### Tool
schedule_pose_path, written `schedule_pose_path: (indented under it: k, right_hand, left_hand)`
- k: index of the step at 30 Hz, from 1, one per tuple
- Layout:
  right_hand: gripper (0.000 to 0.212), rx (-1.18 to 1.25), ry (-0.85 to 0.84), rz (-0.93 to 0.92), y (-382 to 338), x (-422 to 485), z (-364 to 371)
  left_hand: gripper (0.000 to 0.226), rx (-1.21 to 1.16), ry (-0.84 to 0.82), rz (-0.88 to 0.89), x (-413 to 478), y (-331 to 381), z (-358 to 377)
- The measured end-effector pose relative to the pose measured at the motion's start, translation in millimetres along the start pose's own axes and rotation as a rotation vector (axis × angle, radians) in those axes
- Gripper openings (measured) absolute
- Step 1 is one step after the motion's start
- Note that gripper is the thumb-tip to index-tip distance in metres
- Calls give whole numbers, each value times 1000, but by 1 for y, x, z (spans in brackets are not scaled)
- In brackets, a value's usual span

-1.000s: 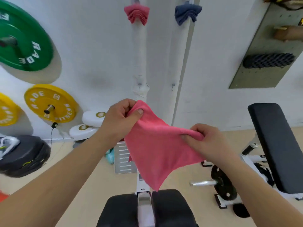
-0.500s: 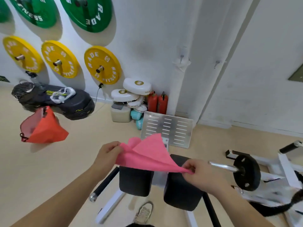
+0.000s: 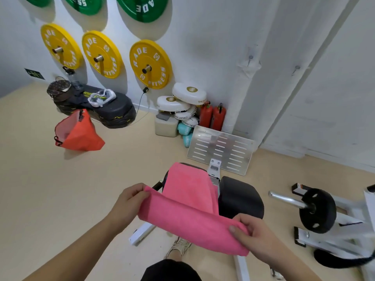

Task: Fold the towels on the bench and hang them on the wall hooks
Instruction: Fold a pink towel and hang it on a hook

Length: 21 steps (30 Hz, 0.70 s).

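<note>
Pinching grips hold the pink towel [image 3: 192, 216] at 2 ends: left hand [image 3: 129, 203] on its left corner, right hand [image 3: 256, 236] on its right, while the far part drapes over the black padded surface [image 3: 239, 197].

The pink towel [image 3: 188, 211] is seen as soft, matt cloth with a fine fuzzy nap, while the bench pad [image 3: 241, 197] is covered in smooth black upholstery with a faint sheen. The slotted plate [image 3: 221, 149] is made of bright, reflective metal, and the yellow weight plates [image 3: 158, 57] are finished smooth and slightly glossy around metal hubs.
</note>
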State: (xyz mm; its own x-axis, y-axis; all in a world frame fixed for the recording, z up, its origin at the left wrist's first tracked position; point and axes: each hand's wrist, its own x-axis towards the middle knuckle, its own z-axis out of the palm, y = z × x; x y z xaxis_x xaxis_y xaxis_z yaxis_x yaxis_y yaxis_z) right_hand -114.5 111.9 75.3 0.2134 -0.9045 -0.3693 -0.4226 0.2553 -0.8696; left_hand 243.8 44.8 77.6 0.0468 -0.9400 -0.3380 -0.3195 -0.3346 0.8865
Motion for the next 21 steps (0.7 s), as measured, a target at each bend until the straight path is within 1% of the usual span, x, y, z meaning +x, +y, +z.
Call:
schedule_pose_path:
  k: [2,4,12,14,18,21]
  right_hand:
    - [17,-2,-32,-3,-2,-2,1]
    - [15,12,-33,11,-1,-1,2]
    - [18,243,206,192,11,31,6]
    - [20,256,255,225,18,47,4]
    - [18,349,356,352,25,90,-5]
    - [19,236,428,389,35,125,-12]
  left_hand:
    - [22,7,-23,-12,-3,-1,-3]
    - [20,32,-37,-37,-1,-3,-4]
    - [25,121,-52,-81,39,5,16]
    - [24,169,-63,-74,61,8,23]
    - [21,292,-120,-48,127,11,40]
    - [17,425,-175,-41,186,8,56]
